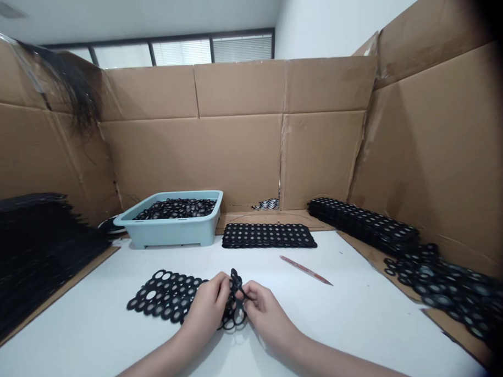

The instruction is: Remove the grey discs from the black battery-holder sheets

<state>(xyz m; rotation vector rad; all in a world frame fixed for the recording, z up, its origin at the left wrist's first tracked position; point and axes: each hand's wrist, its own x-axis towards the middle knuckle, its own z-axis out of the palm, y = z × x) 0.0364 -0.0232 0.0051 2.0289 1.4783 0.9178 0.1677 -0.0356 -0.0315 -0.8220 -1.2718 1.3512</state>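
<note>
Clock read from the hands, 12 o'clock pointing straight away.

- Left hand [210, 301]: bare; fingertips in a narrow pinch on the right end of the ring mesh [167, 297].
- Right hand [267, 314]: bare; thumb and fingers drawn together on black rings at the same end, just beside the left hand.
- Ring mesh: black, open circles; lies flat on the white tabletop [363, 319] toward 9 and 10 o'clock, its right end bunched up between the hands.
- Red tool [306, 270]: slim, pointed, at 2 o'clock; any print on it too small to read.
- Loose mesh heap [457, 299]: black, crumpled, 3 o'clock.
- Dark pile [35, 251]: black, tall, layered, between 9 and 10 o'clock.
- Flat mesh panel [269, 235]: black, rectangular, neatly laid, between 12 and 1 o'clock.
- Tub [170, 234]: light blue, 11 o'clock, holding many black rings [178, 208].
- Long mesh stack [364, 223]: black, layered, 2 o'clock.
- Pale rings [268, 204]: small group at the foot of the cardboard wall [233, 150], between 12 and 1 o'clock.
- Black strands [81, 90]: hanging over the wall, 10 o'clock.
- Windows [181, 52]: above the wall, between 11 and 12 o'clock.
</note>
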